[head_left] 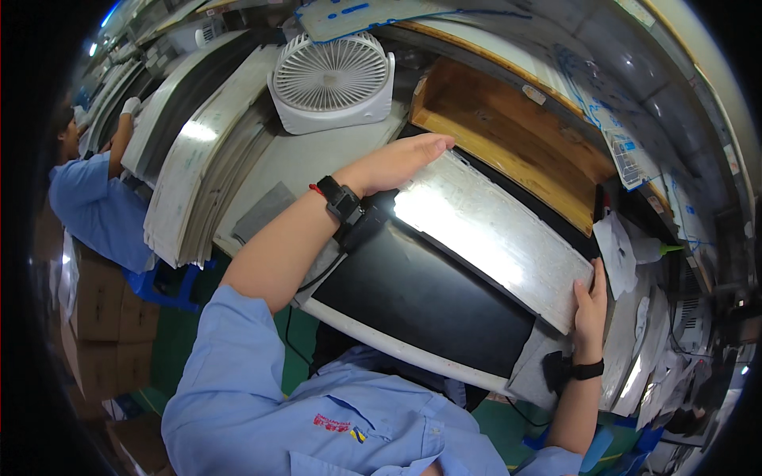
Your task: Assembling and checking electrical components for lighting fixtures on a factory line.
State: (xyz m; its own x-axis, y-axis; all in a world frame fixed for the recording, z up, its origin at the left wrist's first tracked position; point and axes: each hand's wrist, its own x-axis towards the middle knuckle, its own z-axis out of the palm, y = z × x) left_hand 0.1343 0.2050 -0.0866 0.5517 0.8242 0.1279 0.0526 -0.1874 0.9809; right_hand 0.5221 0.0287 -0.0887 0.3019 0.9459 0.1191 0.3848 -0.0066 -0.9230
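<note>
One bare left hand (397,165) and one bare right hand (589,316) grasp opposite ends of the shiny silver rectangular metal panel (492,230) above the smooth black flat mat (421,289), and level, even holding should, I think, prevent its slipping.

A factory workshop: stacked metallic sheets (184,163), a wooden bin (508,131) by a workbench (405,349), piled cardboard boxes (99,305), and a co-worker (99,198) (in light blue) nearby.

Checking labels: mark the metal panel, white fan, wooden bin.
metal panel (494,238): head view, middle of its face
white fan (332,73): head view, grille middle
wooden bin (500,165): head view, near wall
</note>
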